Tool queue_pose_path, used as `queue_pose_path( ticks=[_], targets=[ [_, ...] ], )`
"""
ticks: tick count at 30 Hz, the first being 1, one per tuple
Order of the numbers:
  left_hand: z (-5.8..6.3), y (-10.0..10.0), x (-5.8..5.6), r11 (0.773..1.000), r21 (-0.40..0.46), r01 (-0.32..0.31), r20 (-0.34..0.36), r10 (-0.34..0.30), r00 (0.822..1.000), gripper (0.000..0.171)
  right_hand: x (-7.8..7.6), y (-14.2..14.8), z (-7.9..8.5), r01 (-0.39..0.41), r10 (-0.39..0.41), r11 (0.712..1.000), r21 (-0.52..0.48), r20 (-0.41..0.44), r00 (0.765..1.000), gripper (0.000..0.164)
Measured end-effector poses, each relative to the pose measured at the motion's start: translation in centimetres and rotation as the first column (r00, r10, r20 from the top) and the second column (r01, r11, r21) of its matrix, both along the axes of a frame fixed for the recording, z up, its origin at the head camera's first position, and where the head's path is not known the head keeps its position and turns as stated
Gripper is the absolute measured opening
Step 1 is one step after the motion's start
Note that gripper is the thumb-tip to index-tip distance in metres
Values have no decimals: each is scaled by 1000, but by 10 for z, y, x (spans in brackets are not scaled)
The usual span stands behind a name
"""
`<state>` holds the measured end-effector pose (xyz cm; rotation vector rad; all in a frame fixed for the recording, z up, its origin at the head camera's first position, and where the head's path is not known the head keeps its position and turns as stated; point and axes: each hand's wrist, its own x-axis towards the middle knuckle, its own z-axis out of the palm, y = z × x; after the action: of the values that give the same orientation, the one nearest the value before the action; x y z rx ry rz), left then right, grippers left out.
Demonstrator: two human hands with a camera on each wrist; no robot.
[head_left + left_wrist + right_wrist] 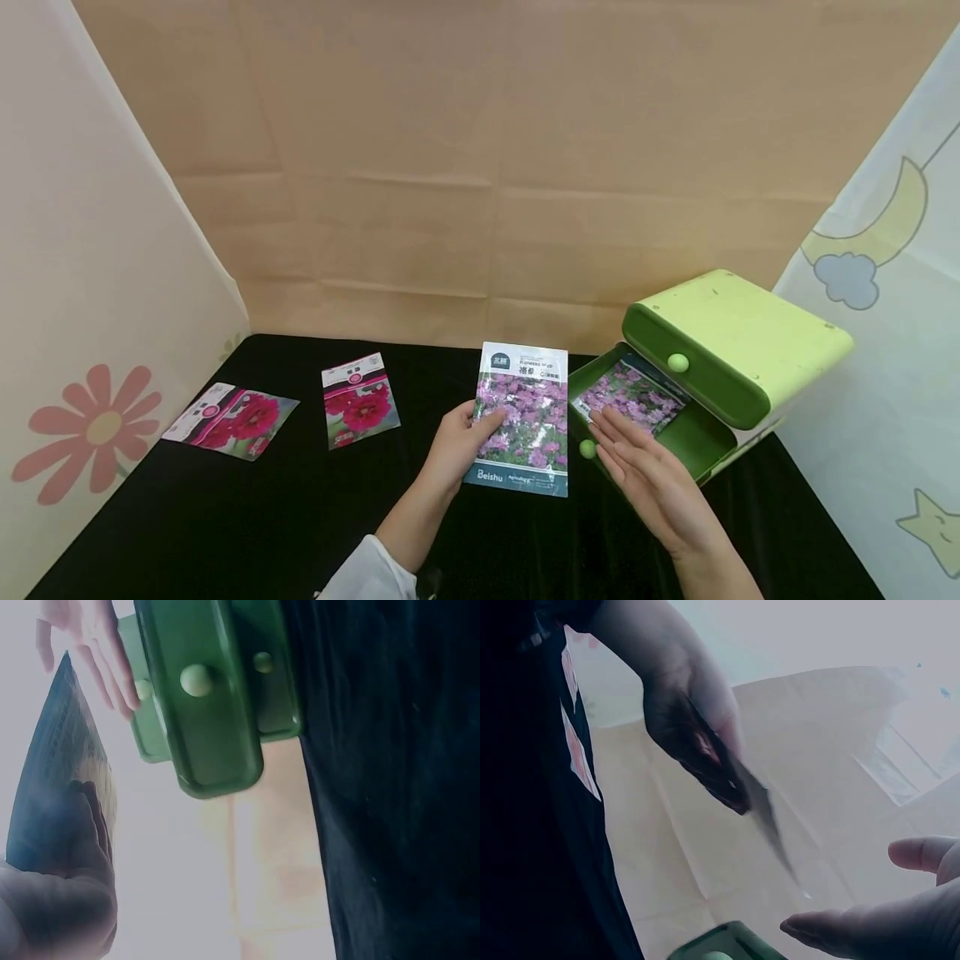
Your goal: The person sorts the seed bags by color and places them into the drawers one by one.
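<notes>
My left hand (459,442) holds a flower seed packet (525,417) upright by its left edge, thumb on the front. The packet shows purple-pink flowers, a white top and a blue bottom band. In the right wrist view the packet (769,817) appears nearly edge-on. My right hand (660,487) is held with straight fingers over the front of a pulled-out green drawer (701,437), holding nothing. Inside the drawer lies another purple-flower seed packet (637,396), partly covered by the right fingertips and the cabinet. I cannot tell whether those fingertips touch it.
The light-green drawer cabinet (742,329) stands at the table's right side. In the left wrist view, three knobbed fronts show, the middle drawer (214,742) jutting out. Two seed packets with red flowers (232,421) (362,404) lie on the black cloth (300,508) at left.
</notes>
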<state>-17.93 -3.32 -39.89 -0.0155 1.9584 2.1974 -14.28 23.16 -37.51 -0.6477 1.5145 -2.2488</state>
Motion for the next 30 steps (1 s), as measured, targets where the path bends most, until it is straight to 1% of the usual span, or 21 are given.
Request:
queue_pose_path(
  ticks=[4,8,11,13,18,20,22,25,27,30],
  targets=[
    [4,4,9,1000,12,27,-20,-27,999,46,3,-8,1,7,-11,998,57,64,998,65],
    [7,9,16,998,17,59,-26,-59,998,45,5,-16,-1,35,-60,985,171,143,988,67],
    [9,13,19,996,26,83,-29,-82,996,44,6,-21,-2,54,-92,974,222,167,982,69],
    [8,15,22,995,22,94,-31,-93,995,43,6,-21,-5,51,-91,970,238,159,983,71],
    [7,19,24,995,5,97,-39,-96,995,44,6,-22,-8,42,-84,969,243,165,983,73],
    [6,19,24,996,-5,91,-52,-91,994,43,7,-23,-7,63,-109,969,239,186,976,73],
    [4,20,23,996,-21,81,-73,-83,994,42,8,-24,-6,99,-155,963,252,212,965,75],
    [3,21,22,997,-51,59,-105,-64,992,44,10,-24,-4,111,-170,963,245,233,957,77],
    [2,21,22,997,-65,47,-121,-55,991,45,10,-24,-3,99,-150,970,220,229,962,79],
    [3,23,23,996,-73,41,-127,-51,991,46,10,-23,-3,45,-69,990,132,185,980,80]
  ],
)
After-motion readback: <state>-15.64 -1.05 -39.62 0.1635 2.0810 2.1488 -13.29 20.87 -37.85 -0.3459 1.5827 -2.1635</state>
